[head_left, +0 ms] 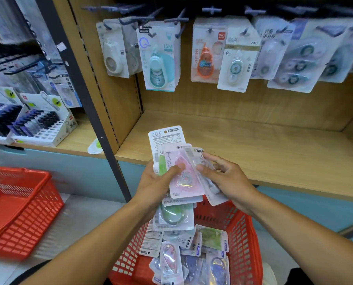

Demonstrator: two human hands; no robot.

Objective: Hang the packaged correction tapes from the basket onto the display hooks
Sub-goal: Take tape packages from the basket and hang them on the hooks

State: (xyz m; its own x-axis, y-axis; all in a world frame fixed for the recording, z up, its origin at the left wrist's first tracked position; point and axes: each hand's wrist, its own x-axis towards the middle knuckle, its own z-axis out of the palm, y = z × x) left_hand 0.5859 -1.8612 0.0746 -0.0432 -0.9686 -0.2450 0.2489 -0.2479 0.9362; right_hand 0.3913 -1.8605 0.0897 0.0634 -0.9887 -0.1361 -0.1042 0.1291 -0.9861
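Note:
My left hand [156, 182] grips a fanned stack of packaged correction tapes [171, 161], thumb pressed on the pink pack [187, 179] on top. My right hand [226, 177] pinches a clear pack [204, 173] at the stack's right side. Both hands hover above a red basket [243, 243] holding several more packs [183, 256]. Dark display hooks [171, 18] run along the top of the wooden shelf bay, most carrying hanging packs such as a teal one [158, 64] and an orange one [204, 58].
A second red basket [17, 206] sits on the floor at left. A wooden shelf board [253, 145] lies below the hooks. A dark upright post [89, 95] separates this bay from the left one, where white display boxes [38, 124] stand.

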